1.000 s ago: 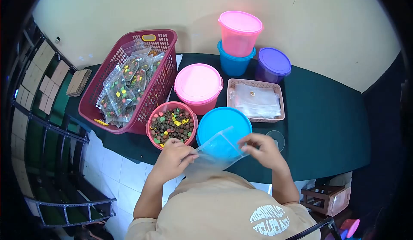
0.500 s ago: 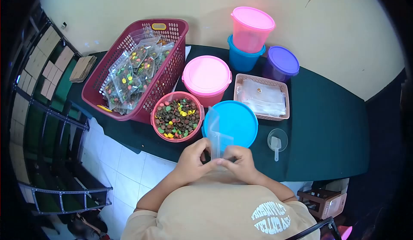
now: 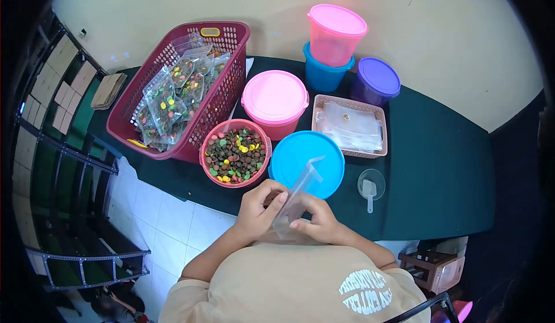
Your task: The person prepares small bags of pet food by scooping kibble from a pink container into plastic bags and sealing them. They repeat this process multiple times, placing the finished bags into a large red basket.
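A clear plastic bag point(image 3: 299, 194) is held in front of my chest, tilted with its upper end to the right. My left hand point(image 3: 260, 210) pinches its left side between thumb and fingers. On the other side, my right hand point(image 3: 317, 220) grips the bag with fingers curled behind it. No contents show in the bag. Just beyond it is the blue lid point(image 3: 300, 155) of a round tub. To the left of that, an uncovered pink tub point(image 3: 267, 167) is full of brown, yellow, green and red pieces point(image 3: 236, 156).
A maroon basket point(image 3: 202, 132) holds several filled bags. Pink point(image 3: 275, 94) and purple point(image 3: 378, 77) lidded tubs stand farther back, beside a stacked pink tub point(image 3: 337, 37). A tray point(image 3: 378, 154) holds clear bags. A scoop point(image 3: 369, 198) rests in a clear cup point(image 3: 378, 178) at right.
The bag has tilted from upright toward the right, and its lower part has come into view between my hands. My right hand has moved slightly down. The view has shifted a little.
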Demonstrator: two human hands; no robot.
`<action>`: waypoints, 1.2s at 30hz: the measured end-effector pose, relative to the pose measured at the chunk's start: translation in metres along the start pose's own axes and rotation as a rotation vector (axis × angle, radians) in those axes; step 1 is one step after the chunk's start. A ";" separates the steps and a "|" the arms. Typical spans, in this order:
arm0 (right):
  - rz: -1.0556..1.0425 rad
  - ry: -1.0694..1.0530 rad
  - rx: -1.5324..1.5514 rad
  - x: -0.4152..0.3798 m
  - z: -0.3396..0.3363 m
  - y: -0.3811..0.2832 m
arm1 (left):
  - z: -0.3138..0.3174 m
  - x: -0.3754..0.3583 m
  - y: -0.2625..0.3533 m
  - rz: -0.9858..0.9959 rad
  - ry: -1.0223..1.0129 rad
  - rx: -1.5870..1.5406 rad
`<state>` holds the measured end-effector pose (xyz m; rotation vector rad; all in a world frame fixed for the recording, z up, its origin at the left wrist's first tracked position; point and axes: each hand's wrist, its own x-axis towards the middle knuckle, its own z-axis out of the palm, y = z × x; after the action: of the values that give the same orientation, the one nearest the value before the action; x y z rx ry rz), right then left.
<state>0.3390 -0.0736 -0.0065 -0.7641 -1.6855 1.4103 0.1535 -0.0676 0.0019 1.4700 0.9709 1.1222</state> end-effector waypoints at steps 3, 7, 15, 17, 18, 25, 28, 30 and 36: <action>0.021 0.072 -0.058 0.000 -0.001 -0.003 | 0.002 0.002 0.011 -0.005 -0.065 -0.007; 0.058 0.136 -0.134 0.000 -0.001 -0.003 | 0.003 0.002 0.012 -0.105 -0.142 -0.004; 0.022 0.177 -0.127 0.001 -0.001 -0.007 | 0.005 0.003 0.015 -0.075 -0.166 -0.028; 0.008 0.175 -0.130 0.001 -0.002 -0.003 | 0.004 0.003 0.013 -0.091 -0.165 -0.029; -0.001 0.185 -0.172 0.000 -0.002 0.002 | 0.003 0.002 0.011 -0.077 -0.171 -0.026; -0.047 0.228 -0.099 -0.002 -0.005 -0.001 | 0.004 0.007 0.030 -0.009 -0.210 0.136; -0.098 0.175 -0.108 -0.001 -0.009 0.002 | 0.005 0.006 0.020 0.029 -0.207 0.243; -0.009 0.183 -0.193 0.001 -0.006 -0.008 | 0.002 0.008 0.021 0.115 -0.220 0.355; 0.000 0.200 -0.228 0.000 -0.006 -0.002 | 0.001 0.009 0.025 0.134 -0.255 0.444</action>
<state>0.3445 -0.0707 -0.0037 -0.9969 -1.7045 1.1119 0.1571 -0.0637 0.0278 2.0067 0.9899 0.8118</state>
